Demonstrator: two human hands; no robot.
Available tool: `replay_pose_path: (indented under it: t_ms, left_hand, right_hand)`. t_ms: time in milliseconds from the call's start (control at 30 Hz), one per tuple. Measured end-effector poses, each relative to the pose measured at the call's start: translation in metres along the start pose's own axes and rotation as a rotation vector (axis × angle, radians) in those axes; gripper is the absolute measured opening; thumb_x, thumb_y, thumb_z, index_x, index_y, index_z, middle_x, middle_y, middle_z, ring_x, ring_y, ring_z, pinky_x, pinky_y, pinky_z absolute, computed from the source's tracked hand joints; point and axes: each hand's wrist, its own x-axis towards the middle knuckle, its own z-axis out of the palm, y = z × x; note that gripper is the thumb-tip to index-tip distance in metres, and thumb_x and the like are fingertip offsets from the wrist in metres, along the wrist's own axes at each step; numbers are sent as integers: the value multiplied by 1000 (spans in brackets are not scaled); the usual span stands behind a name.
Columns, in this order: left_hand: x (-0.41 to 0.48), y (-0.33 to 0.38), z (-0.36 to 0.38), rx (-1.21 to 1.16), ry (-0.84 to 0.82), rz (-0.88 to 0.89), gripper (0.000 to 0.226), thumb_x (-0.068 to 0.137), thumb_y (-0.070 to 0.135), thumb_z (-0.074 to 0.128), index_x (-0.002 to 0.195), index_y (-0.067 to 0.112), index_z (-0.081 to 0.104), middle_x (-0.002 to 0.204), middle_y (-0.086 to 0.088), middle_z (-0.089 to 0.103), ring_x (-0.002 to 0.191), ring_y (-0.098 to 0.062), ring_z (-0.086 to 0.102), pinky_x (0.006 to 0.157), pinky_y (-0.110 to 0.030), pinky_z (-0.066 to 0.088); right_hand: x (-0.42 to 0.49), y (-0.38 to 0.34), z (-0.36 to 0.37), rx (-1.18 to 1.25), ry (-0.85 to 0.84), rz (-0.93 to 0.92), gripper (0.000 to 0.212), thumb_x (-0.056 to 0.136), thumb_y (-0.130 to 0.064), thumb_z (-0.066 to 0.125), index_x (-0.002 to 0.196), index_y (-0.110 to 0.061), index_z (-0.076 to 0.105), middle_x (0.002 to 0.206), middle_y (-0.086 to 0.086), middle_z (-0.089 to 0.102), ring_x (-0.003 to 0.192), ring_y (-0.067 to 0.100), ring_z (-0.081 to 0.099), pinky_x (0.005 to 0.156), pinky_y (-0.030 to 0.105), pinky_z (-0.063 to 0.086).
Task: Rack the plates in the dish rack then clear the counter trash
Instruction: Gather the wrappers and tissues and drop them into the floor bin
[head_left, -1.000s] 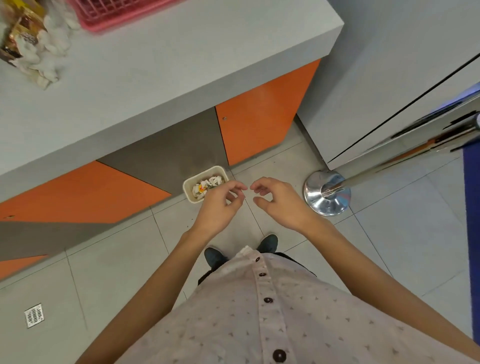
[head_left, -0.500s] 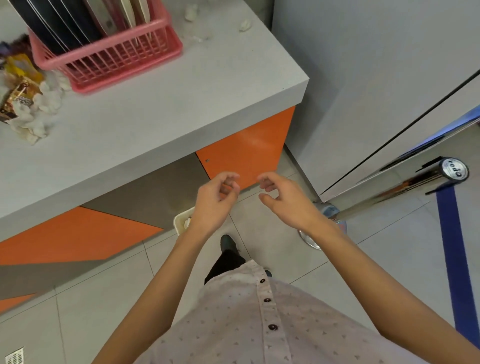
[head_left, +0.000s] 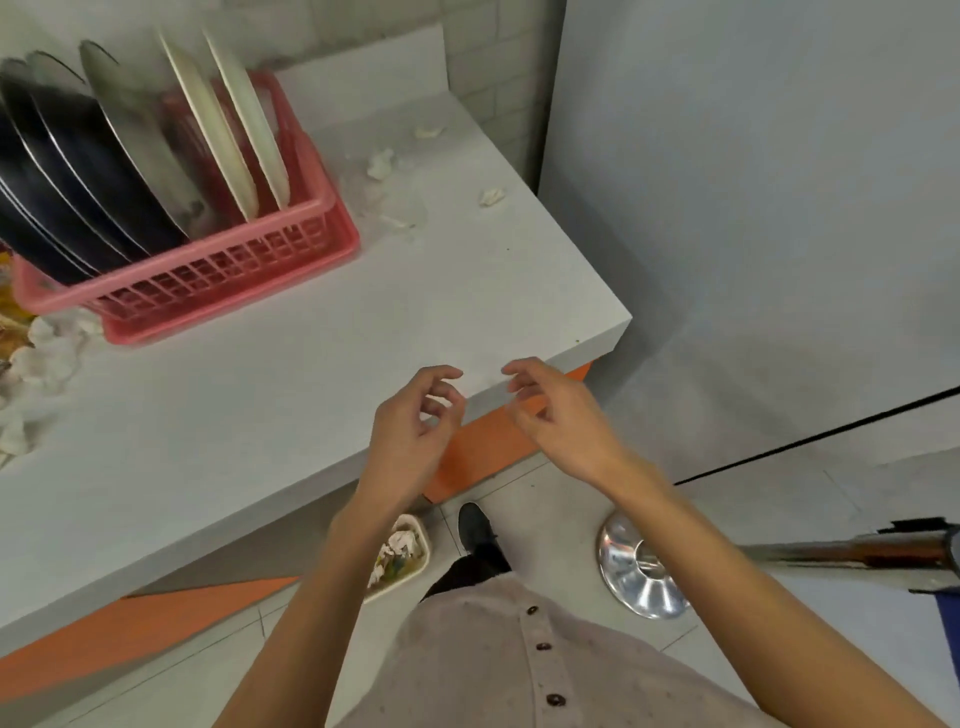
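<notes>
plates (head_left: 156, 135): upright in the pink dish rack (head_left: 234, 270), far left of the bench (head_left: 311, 395); racking looks done.
trash: tissue scraps (head_left: 382, 163) just right of the rack, another (head_left: 491, 196) nearer the bench's right edge; bigger pile (head_left: 41, 358) at the left frame edge, partly cut off.
left hand (head_left: 415, 423): over the bench's front edge, fingers (head_left: 441, 372) loosely curled, empty.
right hand (head_left: 563, 418): beside it, not touching, fingers (head_left: 524, 367) loosely curled, empty.
bin (head_left: 422, 540): on the floor under the overhang, part full.
risk 1: light scraps, loose pinch, likely drop short of the bin.
risk 2: reach past the rack, wrist knock, leaning plates tipped.
risk 3: left pile half out of view, easy to miss.
</notes>
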Motion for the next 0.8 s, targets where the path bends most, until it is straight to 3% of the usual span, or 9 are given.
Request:
replay_pose_path:
  t_ms: [500,700,800]
  left_hand:
    - [168,17,-36,79,13,31,28,90,7,59,110,27,62,89,12,67,80,-8,61,65,-17,47]
    - [207,13,-40,108,68,34,26,90,9,60,110,26,63,90,13,66,79,-6,61,66,-15,45]
    - [233,1,-41,206,89,59,35,87,9,62,118,26,59,97,12,64,84,-5,61,72,-22,48]
  right_hand:
    - [167,-1,-37,-65,-40,-25,32,92,-16,60,124,-20,55,110,-3,58,99,12,56,76,20,41]
    - [208,8,-55,-127,-75,-48,32,92,-14,59,123,-19,56,111,-1,59,98,14,57,81,20,41]
    - [240,13,-65,-202,-55,-75,34,91,-12,59,124,-17,56,117,2,57,100,18,57,88,27,45]
